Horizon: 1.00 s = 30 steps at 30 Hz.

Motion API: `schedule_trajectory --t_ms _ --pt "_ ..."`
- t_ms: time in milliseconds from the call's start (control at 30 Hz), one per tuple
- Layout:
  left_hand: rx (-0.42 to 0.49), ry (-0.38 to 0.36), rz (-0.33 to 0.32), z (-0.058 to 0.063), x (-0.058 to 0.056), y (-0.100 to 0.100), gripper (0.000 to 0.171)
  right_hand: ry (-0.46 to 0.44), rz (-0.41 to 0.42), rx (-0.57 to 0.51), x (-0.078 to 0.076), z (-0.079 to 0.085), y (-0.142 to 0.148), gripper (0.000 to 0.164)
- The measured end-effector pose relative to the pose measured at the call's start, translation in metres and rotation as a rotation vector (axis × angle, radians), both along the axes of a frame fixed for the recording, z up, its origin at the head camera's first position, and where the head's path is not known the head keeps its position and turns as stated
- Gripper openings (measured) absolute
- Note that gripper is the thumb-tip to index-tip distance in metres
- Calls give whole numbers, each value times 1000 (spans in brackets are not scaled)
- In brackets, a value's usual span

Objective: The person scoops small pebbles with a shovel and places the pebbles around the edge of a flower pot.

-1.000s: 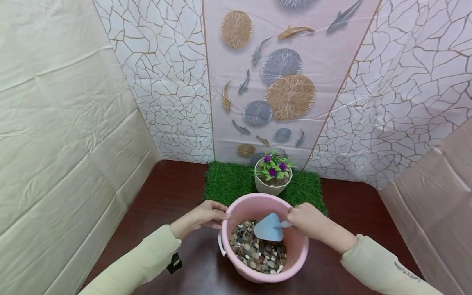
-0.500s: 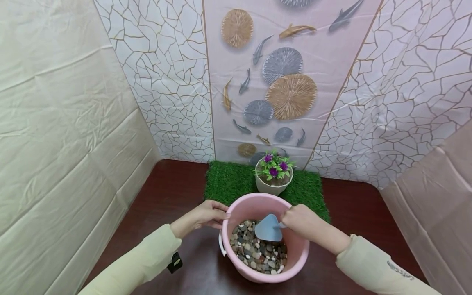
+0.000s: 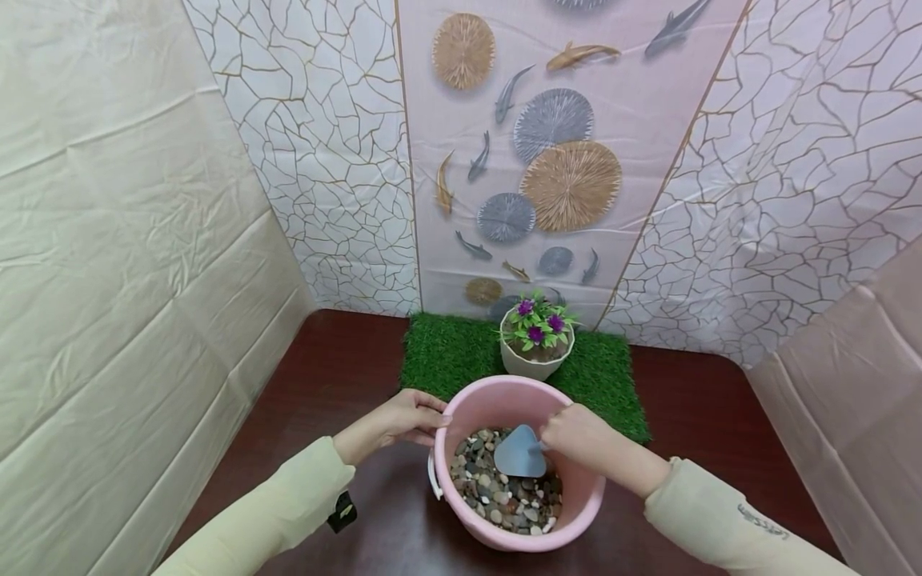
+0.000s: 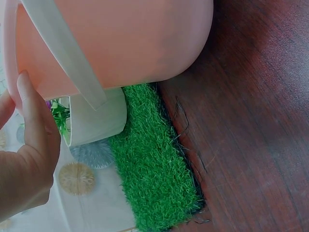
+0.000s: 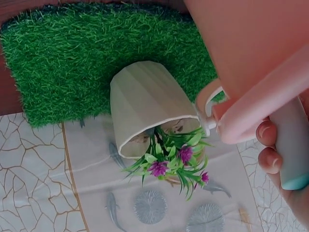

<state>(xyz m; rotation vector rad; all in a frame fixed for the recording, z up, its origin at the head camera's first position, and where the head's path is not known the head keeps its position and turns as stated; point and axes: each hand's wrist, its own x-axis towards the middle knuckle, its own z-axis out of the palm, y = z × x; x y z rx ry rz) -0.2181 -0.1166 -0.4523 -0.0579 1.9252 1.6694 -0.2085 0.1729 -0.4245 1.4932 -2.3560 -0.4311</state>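
Observation:
A pink bucket [image 3: 591, 512] stands at the front of the table, with mixed pebbles [image 3: 497, 500] covering its bottom. My left hand [image 3: 403, 418] grips the bucket's left rim; the left wrist view shows a finger [image 4: 30, 104] against the outside, just below the rim. My right hand [image 3: 587, 436] reaches over the right rim, curled round the handle of a light blue trowel [image 3: 520, 453]. Its blade overlaps the pebbles in the head view, tilted with its broad end toward me. In the right wrist view the trowel's pale handle [image 5: 289, 145] ends in teal.
Just behind the bucket, a white flowerpot [image 3: 535, 366] with purple flowers stands on a green grass mat [image 3: 450, 352]. The bucket's white handle [image 4: 67, 53] hangs down outside. Patterned cloth [image 3: 346, 160] rises behind the dark red table [image 3: 338, 352], with pale cloth at both sides.
My right hand has shifted left and further over the bucket. The trowel blade has dropped slightly toward the pebbles and changed its tilt. My left hand stays at the rim.

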Motion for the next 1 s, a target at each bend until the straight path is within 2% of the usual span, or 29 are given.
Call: schedule_trajectory --t_ms 167,300,433,500,700,1000 --pt "-3 2 2 1 1 1 39 12 35 -29 2 -6 -3 30" --pt "-4 4 2 2 1 0 39 32 62 -55 4 -12 -7 37" --pt "-2 4 1 3 1 -2 40 30 43 -52 2 -18 -8 38" --pt "0 2 6 3 1 -3 40 -8 29 -58 0 -20 -9 35" --pt "5 -1 16 1 2 -1 40 -207 -16 -100 -2 -21 -8 30" --pt "15 5 11 1 1 -1 39 -351 8 -188 -5 -16 -6 22"
